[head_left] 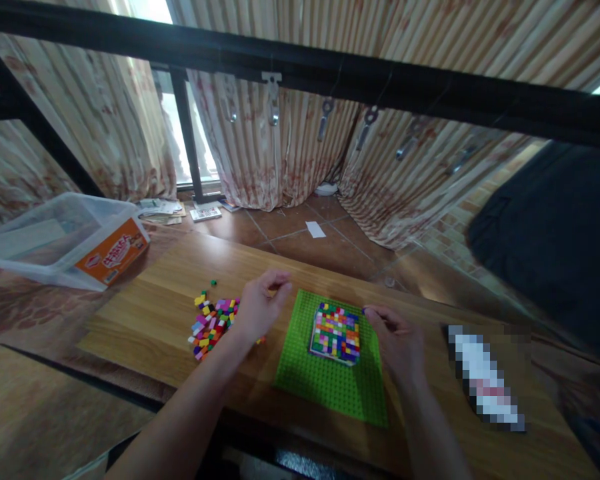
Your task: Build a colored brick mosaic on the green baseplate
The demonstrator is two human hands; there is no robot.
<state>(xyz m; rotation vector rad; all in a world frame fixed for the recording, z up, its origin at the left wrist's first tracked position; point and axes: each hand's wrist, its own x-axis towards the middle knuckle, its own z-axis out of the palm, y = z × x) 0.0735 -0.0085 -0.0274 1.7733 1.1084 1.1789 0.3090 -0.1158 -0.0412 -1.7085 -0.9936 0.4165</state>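
A green baseplate (330, 393) lies on the wooden table, with a square block of many-coloured bricks (337, 330) built up on it. At the plate's right edge, my right hand (399, 340) pinches a small dark blue brick (364, 311) between thumb and fingertips, level with the top of the block. My left hand (263, 303) is raised between the plate and a loose heap of coloured bricks (213, 327), which the forearm partly covers. Its fingers are curled in toward the thumb; whatever they hold, if anything, is too small to see.
The wooden table (150, 313) carries a blurred-out object (485, 380) at the right. A clear plastic box (65, 247) with an orange label stands beyond its left end. A dark metal bar (300, 60) with hanging clips crosses above. Papers (163, 210) lie on the tiled floor.
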